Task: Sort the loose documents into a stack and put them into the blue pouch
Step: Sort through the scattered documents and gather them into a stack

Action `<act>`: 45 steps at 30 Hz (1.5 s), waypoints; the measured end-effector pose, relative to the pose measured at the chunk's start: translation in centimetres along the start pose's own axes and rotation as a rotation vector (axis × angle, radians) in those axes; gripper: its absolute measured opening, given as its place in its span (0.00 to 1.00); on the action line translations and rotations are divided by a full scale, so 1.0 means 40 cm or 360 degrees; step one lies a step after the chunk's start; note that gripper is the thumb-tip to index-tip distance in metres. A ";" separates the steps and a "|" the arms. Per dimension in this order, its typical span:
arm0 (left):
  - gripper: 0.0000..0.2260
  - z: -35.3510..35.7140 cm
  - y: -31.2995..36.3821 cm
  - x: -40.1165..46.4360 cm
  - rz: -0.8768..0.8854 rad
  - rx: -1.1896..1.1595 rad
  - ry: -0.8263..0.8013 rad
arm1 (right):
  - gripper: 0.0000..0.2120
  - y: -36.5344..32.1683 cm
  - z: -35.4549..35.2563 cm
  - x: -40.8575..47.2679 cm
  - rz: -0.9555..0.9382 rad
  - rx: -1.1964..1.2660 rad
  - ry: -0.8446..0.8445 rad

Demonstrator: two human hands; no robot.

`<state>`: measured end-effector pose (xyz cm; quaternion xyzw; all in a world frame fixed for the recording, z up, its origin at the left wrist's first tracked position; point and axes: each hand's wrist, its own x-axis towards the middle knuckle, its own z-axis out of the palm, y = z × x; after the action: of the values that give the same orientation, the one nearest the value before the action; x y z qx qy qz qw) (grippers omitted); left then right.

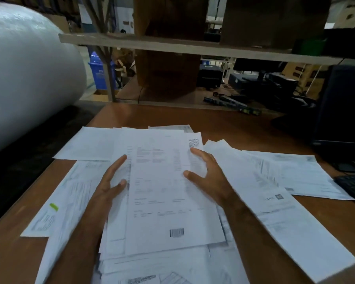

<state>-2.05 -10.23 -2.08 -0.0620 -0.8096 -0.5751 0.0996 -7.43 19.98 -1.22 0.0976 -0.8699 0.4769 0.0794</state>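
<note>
Several white printed documents lie spread over the brown table (244, 128). In the middle a rough stack of sheets (164, 193) has a page with a QR code and a barcode on top. My left hand (111, 181) lies at the stack's left edge, fingers straight and spread, thumb touching the paper. My right hand (205, 173) lies on the stack's right side, fingers spread, fingertips and thumb resting on the top page. More loose sheets (275, 181) fan out to the right and loose sheets (70, 191) lie to the left. No blue pouch is in view.
A big roll of bubble wrap (29, 74) lies at the left. A wooden shelf (172, 46) with cardboard boxes crosses behind the table. A dark monitor (342, 111) and a black keyboard (353, 187) stand at the right edge. A blue bin (99, 68) is far back.
</note>
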 end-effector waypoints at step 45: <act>0.19 -0.194 -0.015 -0.082 -0.0321 -0.0236 0.0292 | 0.35 -0.024 0.061 -0.093 0.0006 -0.1421 -0.0695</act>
<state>1.73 -17.70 -0.91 0.0653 -0.7544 -0.6438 0.1101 -3.70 17.77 -2.59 0.1501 -0.9857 0.0263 -0.0713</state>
